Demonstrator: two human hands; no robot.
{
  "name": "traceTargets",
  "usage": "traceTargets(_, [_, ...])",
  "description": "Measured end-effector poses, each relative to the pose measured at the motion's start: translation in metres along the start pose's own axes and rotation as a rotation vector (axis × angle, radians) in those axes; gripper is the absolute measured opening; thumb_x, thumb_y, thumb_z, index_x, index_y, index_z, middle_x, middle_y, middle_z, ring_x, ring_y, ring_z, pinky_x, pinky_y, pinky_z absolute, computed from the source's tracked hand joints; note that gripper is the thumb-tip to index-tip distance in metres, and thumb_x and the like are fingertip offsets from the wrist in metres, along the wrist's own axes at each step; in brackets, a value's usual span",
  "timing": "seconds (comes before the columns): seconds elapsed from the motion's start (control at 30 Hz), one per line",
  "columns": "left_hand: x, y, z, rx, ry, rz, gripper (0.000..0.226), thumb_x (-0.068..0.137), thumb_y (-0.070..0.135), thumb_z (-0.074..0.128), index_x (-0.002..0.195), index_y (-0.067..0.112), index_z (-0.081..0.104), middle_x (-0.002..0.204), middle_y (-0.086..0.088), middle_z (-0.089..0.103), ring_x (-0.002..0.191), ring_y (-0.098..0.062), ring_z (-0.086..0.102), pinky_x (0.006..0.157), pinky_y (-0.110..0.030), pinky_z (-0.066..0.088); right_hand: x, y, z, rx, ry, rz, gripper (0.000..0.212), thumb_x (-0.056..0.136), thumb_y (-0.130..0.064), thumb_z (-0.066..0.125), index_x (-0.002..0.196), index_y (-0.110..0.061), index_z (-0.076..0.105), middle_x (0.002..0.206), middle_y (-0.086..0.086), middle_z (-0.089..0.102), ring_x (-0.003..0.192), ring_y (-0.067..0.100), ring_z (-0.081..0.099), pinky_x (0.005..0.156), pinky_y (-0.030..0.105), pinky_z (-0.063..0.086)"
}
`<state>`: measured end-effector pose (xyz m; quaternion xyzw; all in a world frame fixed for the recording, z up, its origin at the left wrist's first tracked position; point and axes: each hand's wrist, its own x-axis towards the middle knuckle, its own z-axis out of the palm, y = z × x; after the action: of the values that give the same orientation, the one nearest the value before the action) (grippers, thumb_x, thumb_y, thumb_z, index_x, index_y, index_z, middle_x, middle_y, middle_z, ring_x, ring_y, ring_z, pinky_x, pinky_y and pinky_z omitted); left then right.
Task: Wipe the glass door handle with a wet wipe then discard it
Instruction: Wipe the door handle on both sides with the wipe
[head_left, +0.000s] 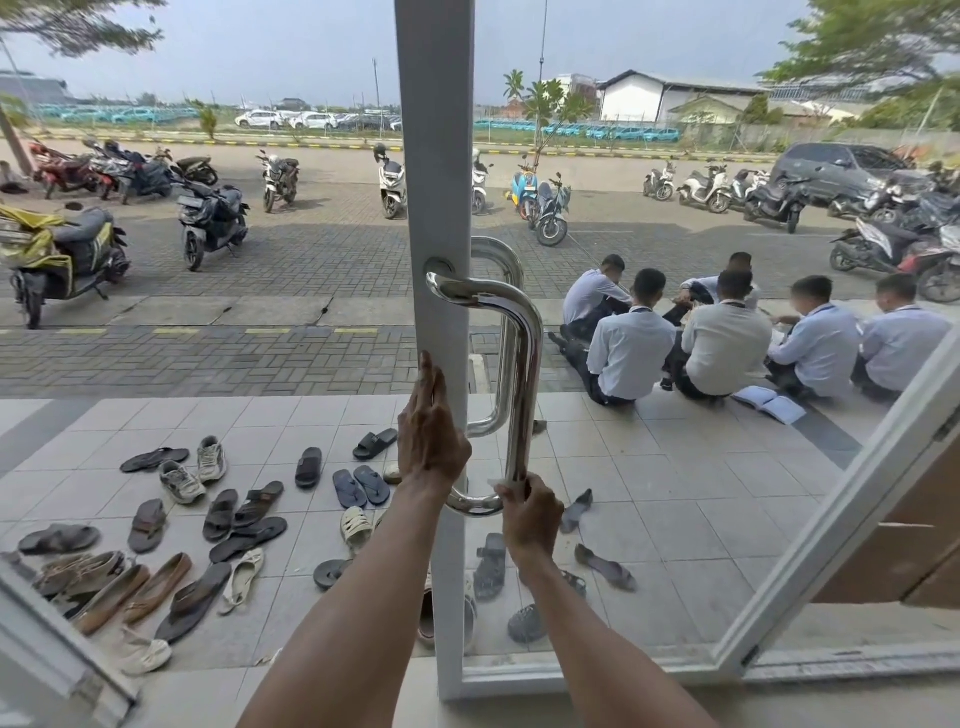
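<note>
1. Far to the left of the door handle (522, 374), scattered sandals and shoes (218, 514) are seen on the pale tiled floor (649, 467). Motorcycles (208, 223) are parked on the paving beyond them.
2. Just left of the door handle, the left hand (431, 436) is laid flat against the white door frame (439, 156). Its fingers are straight and close together, and nothing is held.
3. The door handle itself, a polished chrome bar, is mounted upright on the frame. A second handle (501, 332) is seen through the glass just behind it.
4. At the lower bend of the door handle, the right hand (530, 514) is wrapped round the bar with its fingers curled tight. A white wet wipe (501, 484) is clamped between the fingers and the metal, and only a small edge of it is shown.
5. To the right of the door handle, beyond the glass, seated people (727, 338) in pale shirts are seen from behind. An open book (769, 404) is laid on the tiles beside them.
6. Far to the upper right of the door handle, a dark car (836, 169) is parked.
</note>
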<state>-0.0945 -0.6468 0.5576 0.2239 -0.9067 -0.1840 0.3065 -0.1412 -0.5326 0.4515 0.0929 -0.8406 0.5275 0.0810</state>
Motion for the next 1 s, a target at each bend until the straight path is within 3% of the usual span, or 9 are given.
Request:
traceTargets(0.2, [0.0, 0.006, -0.003, -0.003, 0.003, -0.008, 0.086, 0.074, -0.007, 0.058, 0.151, 0.001, 0.019, 0.162, -0.009, 0.008, 0.137, -0.031, 0.039, 0.102, -0.038, 0.044, 0.024, -0.015, -0.026, 0.087, -0.158, -0.085, 0.022, 0.072, -0.021, 0.083, 0.087, -0.012, 0.071, 0.079, -0.002, 0.073, 0.074, 0.013, 0.067, 0.07, 0.028, 0.054])
traceTargets(0.4, [-0.001, 0.011, -0.001, 0.003, 0.011, -0.035, 0.086, 0.075, -0.006, 0.058, 0.152, 0.002, 0.018, 0.162, -0.009, 0.008, 0.141, -0.028, 0.032, 0.106, -0.038, 0.04, 0.044, -0.032, -0.043, 0.297, -0.263, -0.144, 0.03, 0.076, -0.015, 0.076, 0.103, -0.016, 0.064, 0.093, -0.007, 0.071, 0.09, 0.0, 0.063, 0.071, 0.004, 0.042])
traceTargets(0.5, [-0.001, 0.01, -0.001, 0.018, 0.003, -0.037, 0.088, 0.076, -0.004, 0.058, 0.152, 0.002, 0.016, 0.162, -0.008, 0.007, 0.141, -0.027, 0.032, 0.107, -0.04, 0.039, 0.042, -0.026, -0.039, 0.407, -0.33, -0.011, 0.044, 0.077, -0.011, 0.075, 0.113, -0.014, 0.052, 0.103, 0.001, 0.071, 0.095, 0.011, 0.067, 0.076, 0.018, 0.053])
traceTargets(0.57, [-0.001, 0.008, -0.001, 0.029, -0.004, -0.036, 0.088, 0.077, -0.003, 0.059, 0.153, 0.003, 0.015, 0.163, -0.007, 0.005, 0.143, -0.026, 0.029, 0.108, -0.041, 0.039, 0.041, -0.02, -0.035, 0.378, -0.321, 0.021, 0.039, 0.076, -0.014, 0.077, 0.107, -0.015, 0.054, 0.099, -0.001, 0.072, 0.092, 0.014, 0.068, 0.077, 0.027, 0.056])
traceTargets(0.7, [-0.001, 0.008, 0.0, 0.025, -0.003, -0.039, 0.089, 0.077, -0.004, 0.059, 0.153, 0.004, 0.012, 0.163, -0.005, 0.004, 0.143, -0.025, 0.029, 0.108, -0.04, 0.039, 0.035, -0.01, -0.032, 0.256, -0.264, 0.012, 0.033, 0.073, -0.026, 0.08, 0.099, -0.017, 0.062, 0.093, -0.006, 0.068, 0.09, 0.007, 0.061, 0.074, 0.019, 0.045])
traceTargets(0.87, [-0.002, 0.01, 0.001, 0.003, 0.009, -0.046, 0.087, 0.078, -0.004, 0.059, 0.153, 0.004, 0.014, 0.163, -0.005, 0.006, 0.144, -0.024, 0.027, 0.109, -0.038, 0.038, 0.027, -0.004, -0.031, 0.144, -0.187, -0.071, 0.031, 0.07, -0.022, 0.083, 0.096, -0.014, 0.068, 0.089, -0.007, 0.07, 0.085, 0.005, 0.063, 0.073, 0.007, 0.043])
traceTargets(1.0, [-0.004, 0.01, -0.001, 0.01, -0.012, -0.042, 0.088, 0.077, -0.002, 0.062, 0.152, 0.004, 0.017, 0.162, -0.007, 0.008, 0.145, -0.024, 0.026, 0.108, -0.033, 0.036, 0.028, -0.012, -0.035, 0.144, -0.174, -0.092, 0.029, 0.068, -0.017, 0.085, 0.09, -0.013, 0.067, 0.083, -0.007, 0.071, 0.081, 0.006, 0.066, 0.072, 0.012, 0.046])
